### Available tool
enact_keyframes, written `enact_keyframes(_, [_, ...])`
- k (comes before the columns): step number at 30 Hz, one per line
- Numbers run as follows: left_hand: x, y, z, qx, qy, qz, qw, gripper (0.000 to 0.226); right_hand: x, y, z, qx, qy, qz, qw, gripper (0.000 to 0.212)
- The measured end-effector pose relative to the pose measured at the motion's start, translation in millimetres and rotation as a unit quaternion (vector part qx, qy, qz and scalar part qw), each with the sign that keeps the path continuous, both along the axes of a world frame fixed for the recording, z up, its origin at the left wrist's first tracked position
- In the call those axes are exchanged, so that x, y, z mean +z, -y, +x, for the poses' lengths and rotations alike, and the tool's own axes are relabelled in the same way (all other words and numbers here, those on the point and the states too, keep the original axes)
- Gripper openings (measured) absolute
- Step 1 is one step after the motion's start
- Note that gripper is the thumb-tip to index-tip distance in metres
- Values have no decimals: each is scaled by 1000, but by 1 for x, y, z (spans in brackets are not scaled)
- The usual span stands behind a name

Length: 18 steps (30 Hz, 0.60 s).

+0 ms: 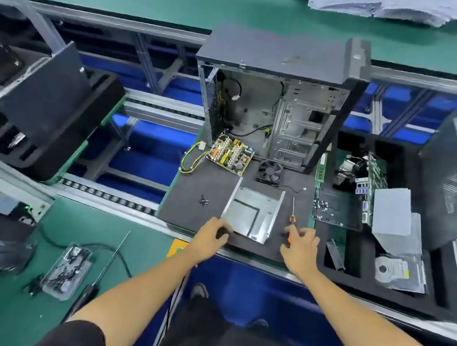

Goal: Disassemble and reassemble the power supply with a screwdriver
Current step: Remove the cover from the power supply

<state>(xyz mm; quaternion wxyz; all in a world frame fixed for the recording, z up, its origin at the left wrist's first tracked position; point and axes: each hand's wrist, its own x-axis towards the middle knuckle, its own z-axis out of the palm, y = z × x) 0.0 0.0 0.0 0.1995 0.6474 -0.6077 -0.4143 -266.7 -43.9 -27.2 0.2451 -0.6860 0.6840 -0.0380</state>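
Power supply apart: cover [252, 213] flat, board [230, 154] behind; screwdriver [292, 215] right.

Right hand [300, 244] at screwdriver [292, 216]

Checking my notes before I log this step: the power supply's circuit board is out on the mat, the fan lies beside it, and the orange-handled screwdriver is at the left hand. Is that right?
Not quite. The head view shows the screwdriver at the right hand, not the left. The left hand is at the metal cover. The circuit board and fan do lie on the mat.
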Motion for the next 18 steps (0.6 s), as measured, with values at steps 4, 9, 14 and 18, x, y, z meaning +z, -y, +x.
enact_keyframes(4, [7, 5, 8, 34, 27, -56, 997, 8, 4, 8, 3, 34, -13, 32, 999, 31])
enact_keyframes(9, [4, 22, 8, 153, 15, -108, 982, 18, 2, 19, 11, 13, -5, 23, 1000, 19])
enact_keyframes(14, [4, 63, -1, 104, -19, 35, 994, 59, -2, 21, 23, -137, 173, -26, 975, 30])
enact_keyframes(18, [-2, 89, 2, 70, 6, 26, 997, 45, 1, 27, 33, -207, 248, -48, 945, 30])
